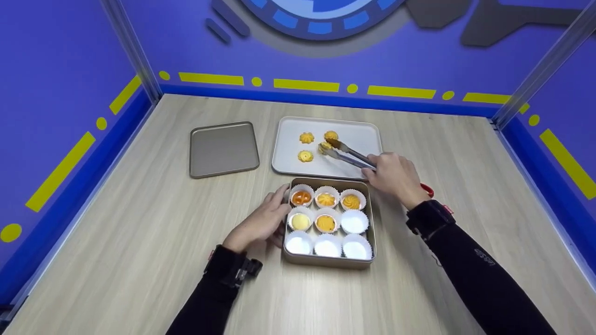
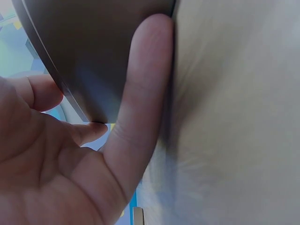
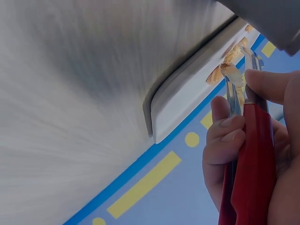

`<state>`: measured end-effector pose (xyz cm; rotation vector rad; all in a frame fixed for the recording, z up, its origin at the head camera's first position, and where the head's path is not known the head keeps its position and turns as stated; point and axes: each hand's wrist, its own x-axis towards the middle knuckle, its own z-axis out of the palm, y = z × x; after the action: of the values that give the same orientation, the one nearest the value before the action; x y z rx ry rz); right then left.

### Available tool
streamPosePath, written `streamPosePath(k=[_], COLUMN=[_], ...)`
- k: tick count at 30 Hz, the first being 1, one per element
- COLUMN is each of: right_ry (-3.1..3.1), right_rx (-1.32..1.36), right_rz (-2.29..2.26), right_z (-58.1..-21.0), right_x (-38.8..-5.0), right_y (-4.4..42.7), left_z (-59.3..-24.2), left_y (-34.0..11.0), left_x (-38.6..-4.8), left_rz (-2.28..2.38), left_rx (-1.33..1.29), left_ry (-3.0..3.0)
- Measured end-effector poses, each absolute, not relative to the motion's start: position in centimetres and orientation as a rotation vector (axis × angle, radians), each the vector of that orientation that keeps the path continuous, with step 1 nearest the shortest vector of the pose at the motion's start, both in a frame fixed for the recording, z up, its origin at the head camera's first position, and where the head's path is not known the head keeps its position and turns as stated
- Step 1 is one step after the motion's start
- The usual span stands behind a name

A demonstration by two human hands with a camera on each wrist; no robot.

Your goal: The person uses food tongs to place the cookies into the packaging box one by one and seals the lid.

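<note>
My right hand (image 1: 395, 177) grips a pair of red-handled tongs (image 3: 255, 159). In the head view, the tips of the tongs stand at either side of a piped cookie (image 1: 325, 148) on the white tray (image 1: 358, 139); whether they squeeze it I cannot tell. Three other cookies, such as the flower-shaped one (image 1: 305, 156), lie close by. My left hand (image 1: 260, 221) rests against the left side of a square tin (image 1: 328, 263), one finger lying along its wall in the left wrist view. Inside the tin are rows of white paper cups (image 1: 355, 221), several holding cookies, such as the swirled cookie (image 1: 350, 202).
Left of the tray, a brown-grey square lid (image 1: 224, 150) lies on the wooden table (image 1: 153, 232). Blue panels (image 1: 298, 65) with yellow marks enclose the table at the back and sides. The tin sits just in front of the tray.
</note>
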<state>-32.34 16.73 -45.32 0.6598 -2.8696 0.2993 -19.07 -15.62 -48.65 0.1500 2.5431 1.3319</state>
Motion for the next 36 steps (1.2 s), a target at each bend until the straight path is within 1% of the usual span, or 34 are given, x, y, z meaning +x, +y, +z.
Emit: streamPosePath(k=[11,22,29,36], right_ry=[-2.872,-2.806,-2.806,-2.912], right_rx=[0.72,0.897,1.027,1.06], right_rz=[0.273,0.154,0.103,-0.013], right_z=[-42.2,-37.8,-36.0,-34.5], right_x=[-30.0,-25.1,-22.0,-20.0], right_y=[19.5,22.2,23.5,24.0], left_z=[-48.5,-48.6,-48.7,-48.6], left_y=[-15.6,-15.6,-15.6,-15.6], left_x=[-19.0,-18.9,-18.9,-19.0], left_rz=[1.379,1.378,1.435,1.331], left_rx=[0.125,0.139,0.096,0.163], left_ry=[2.505,2.524,2.444,2.559])
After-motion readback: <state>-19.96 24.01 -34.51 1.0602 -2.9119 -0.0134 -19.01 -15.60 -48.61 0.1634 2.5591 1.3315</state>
